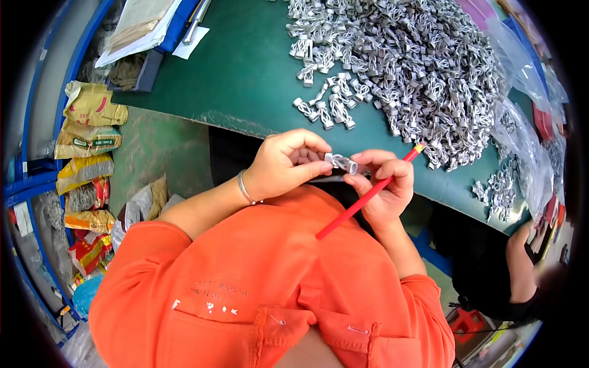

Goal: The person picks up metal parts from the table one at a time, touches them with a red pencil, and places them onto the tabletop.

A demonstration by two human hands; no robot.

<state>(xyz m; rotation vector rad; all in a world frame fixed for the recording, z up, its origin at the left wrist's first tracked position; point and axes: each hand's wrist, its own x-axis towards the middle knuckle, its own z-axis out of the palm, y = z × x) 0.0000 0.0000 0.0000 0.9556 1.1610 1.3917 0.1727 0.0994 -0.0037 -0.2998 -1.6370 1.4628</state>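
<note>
My left hand (287, 161) is closed, pinching a small silver-grey metal fitting (341, 162) between thumb and fingertips. The piece has a ring at each end and looped, twisted bars between them. My right hand (388, 184) is closed around a red pencil-like stick (362, 205) with a yellow band near its tip. That stick slants up to the right, its tip near the heap. Thumb and forefinger of the same hand are at the fitting's right end; whether they press on it is hard to tell. Both hands are in front of my chest, by the table edge.
A large heap of similar metal fittings (423, 67) covers the right of the green table (233, 73). Clear plastic bags (521, 135) lie at its right edge. Papers (138, 27) and a bin are at upper left, sacks (92, 138) below. Another person's arm (520, 270) is at right.
</note>
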